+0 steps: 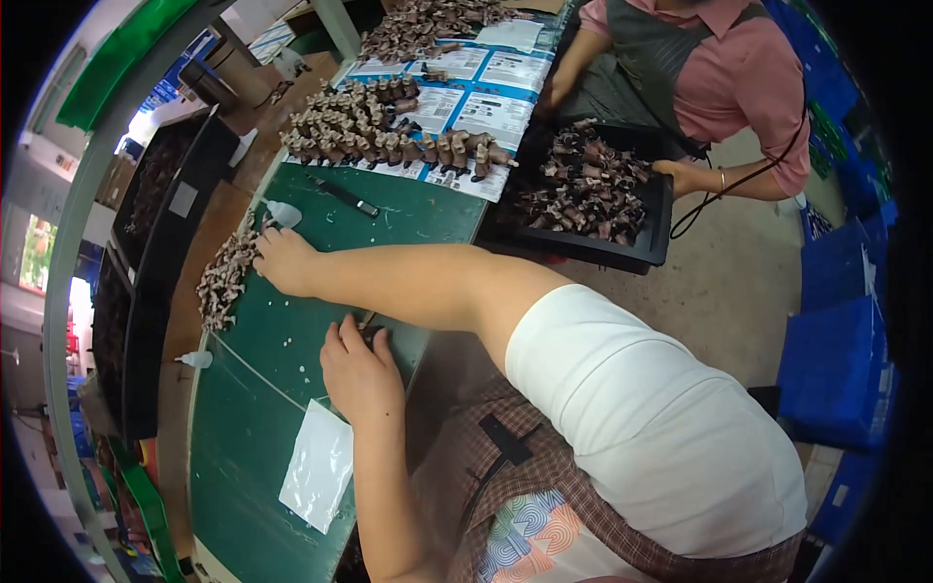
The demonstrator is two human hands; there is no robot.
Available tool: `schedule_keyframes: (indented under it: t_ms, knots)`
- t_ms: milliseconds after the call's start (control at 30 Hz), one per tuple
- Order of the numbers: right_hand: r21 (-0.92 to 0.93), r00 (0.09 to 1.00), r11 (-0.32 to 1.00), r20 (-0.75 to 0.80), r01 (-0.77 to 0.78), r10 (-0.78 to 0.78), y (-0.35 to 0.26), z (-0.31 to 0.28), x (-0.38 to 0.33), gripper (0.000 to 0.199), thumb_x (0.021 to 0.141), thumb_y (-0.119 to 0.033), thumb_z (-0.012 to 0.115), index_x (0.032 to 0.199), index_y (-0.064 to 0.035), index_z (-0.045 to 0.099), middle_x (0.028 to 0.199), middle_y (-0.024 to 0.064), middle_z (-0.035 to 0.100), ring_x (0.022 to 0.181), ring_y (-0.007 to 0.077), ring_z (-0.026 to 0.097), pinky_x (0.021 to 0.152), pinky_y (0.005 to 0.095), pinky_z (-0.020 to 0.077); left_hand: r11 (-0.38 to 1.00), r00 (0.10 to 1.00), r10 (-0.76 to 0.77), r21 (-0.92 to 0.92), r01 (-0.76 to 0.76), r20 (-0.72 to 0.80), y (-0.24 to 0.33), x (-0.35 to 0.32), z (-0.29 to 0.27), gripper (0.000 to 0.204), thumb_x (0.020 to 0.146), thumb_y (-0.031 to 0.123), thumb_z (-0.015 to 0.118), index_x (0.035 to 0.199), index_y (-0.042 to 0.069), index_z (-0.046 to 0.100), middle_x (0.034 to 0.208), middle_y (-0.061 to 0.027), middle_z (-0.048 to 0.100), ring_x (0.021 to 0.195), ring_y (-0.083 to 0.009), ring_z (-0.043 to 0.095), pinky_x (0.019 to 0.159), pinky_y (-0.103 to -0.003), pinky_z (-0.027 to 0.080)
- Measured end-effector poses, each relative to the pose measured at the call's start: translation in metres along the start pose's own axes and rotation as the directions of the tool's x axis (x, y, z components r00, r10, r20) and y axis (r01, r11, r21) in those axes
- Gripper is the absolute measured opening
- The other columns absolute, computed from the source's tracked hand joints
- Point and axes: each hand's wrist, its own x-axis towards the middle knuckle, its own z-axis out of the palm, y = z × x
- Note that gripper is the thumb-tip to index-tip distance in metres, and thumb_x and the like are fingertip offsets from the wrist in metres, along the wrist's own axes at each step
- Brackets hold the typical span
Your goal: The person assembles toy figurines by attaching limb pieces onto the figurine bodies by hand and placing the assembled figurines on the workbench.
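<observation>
My right hand (288, 263) reaches across the green tabletop to a pile of small pale-brown moulded parts (224, 277). Its fingers curl down at the pile's edge, and what they pinch, if anything, is hidden. Nearer to me, my left hand (362, 374) is bent round a small dark piece (369, 332) by the table's edge; the fingers cover most of it. A small white squeeze bottle (284, 213) lies beyond my right hand, and a second white bottle (197, 360) lies at the table's left edge.
Several rows of small brown figures (389, 136) stand on printed sheets (491, 112). A black pen-like tool (342, 195) and a white plastic bag (319, 466) lie on the green table (243, 428). At right, a co-worker (719, 87) holds a black tray (593, 251) of brown figures.
</observation>
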Motion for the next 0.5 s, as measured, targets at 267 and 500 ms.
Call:
schedule_keyframes:
  t_ms: [267, 500]
  knots:
    - [0.243, 0.925, 0.963, 0.379, -0.119, 0.019, -0.002, -0.075, -0.048, 0.025, 0.082, -0.027, 0.064, 0.092, -0.0059, 0.074, 0.099, 0.0208, 0.068, 0.098, 0.0376, 0.065, 0.082, 0.0451, 0.0544, 0.98, 0.998, -0.062, -0.189, 0.063, 0.01, -0.023, -0.032, -0.025, 0.055, 0.079, 0.014, 0.073, 0.126, -0.004, 0.05, 0.127, -0.0247, 0.052, 0.116, -0.041, 0.049, 0.099, -0.046, 0.041]
    - [0.624, 0.868, 0.657, 0.487, -0.423, 0.096, 0.018, -0.109, -0.087, 0.029, 0.08, -0.028, 0.075, 0.091, -0.0008, 0.074, 0.074, 0.0118, 0.07, 0.062, 0.0179, 0.065, 0.063, 0.0306, 0.0502, 0.836, 0.996, -0.093, -0.543, 0.079, 0.002, -0.03, -0.047, -0.042, 0.055, 0.073, 0.003, 0.075, 0.122, -0.003, 0.05, 0.131, -0.0225, 0.049, 0.113, -0.0381, 0.055, 0.094, -0.04, 0.049]
